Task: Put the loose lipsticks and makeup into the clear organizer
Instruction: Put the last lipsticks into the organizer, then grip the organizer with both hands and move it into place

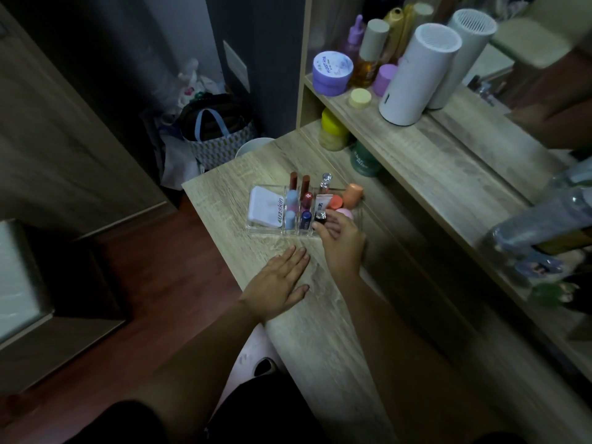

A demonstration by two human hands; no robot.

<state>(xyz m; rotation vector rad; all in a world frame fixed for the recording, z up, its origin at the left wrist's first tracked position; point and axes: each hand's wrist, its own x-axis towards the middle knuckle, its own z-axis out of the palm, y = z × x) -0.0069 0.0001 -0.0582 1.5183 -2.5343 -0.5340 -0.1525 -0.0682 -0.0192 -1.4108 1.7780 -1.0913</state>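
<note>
Right hand: the right hand (340,240) reaches over the near edge of the clear organizer (266,230), fingers curled loosely around a small dark-capped tube (320,216) that stands in a near compartment; whether it is truly gripped or only touched cannot be told.
Left hand: the left hand (278,282) lies flat and spread, palm down, on the counter (320,315), holding nothing, just in front of the organizer.
Organizer: it sits on the counter near the far left corner, already holding the makeup.
Wide left compartment: a white compact (266,209) lying flat.
Narrow middle slots: upright lipsticks, among them a light blue one (290,218), a dark blue one (306,218) and two brown-red ones (293,180) at the back.
Right compartment: an orange tube (352,195), a coral cap (335,201) and a pink round piece (345,214) just beside the right fingers.
Shelf: a shelf (426,145) above the counter carries a purple jar (332,73) and a white cylinder (416,75).
</note>
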